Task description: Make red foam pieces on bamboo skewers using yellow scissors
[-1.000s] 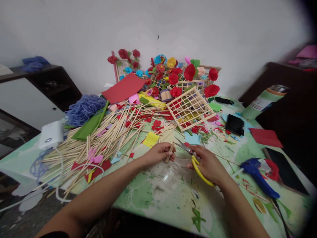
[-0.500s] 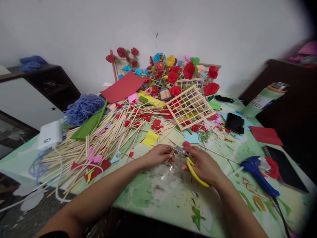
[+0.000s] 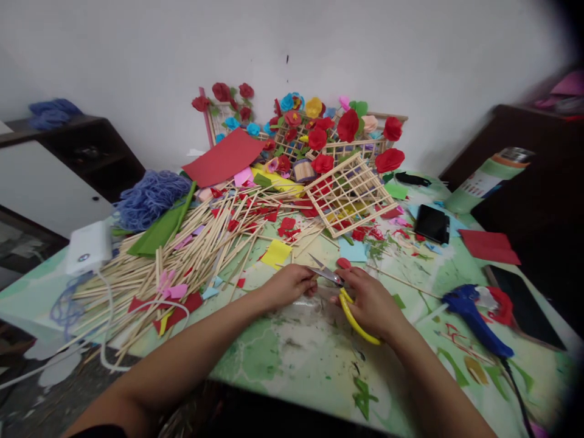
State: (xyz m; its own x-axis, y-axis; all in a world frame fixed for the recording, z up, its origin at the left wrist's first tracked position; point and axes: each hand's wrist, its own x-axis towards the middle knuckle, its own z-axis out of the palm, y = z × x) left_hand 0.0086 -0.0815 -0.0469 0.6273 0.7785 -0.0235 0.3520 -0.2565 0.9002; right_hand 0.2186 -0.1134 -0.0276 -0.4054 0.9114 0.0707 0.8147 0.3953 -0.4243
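Note:
My right hand grips scissors by their yellow handles. Their metal blades point left and reach my left hand, slightly apart at the tips. The fingers of my left hand are pinched together beside the blades; whatever they hold is too small or hidden to name. Just above the right fingers is a small red paper piece. A yellow paper square and a light blue paper piece lie beyond the hands.
Many thin wooden sticks are heaped at left, near blue yarn and a white device. Behind stand a wooden lattice and paper flowers. At right are a blue glue gun, a phone and a bottle.
My right hand and the scissors have shifted slightly left, nearer my left hand. The thin stick pieces seen at my left fingertips before no longer show clearly.

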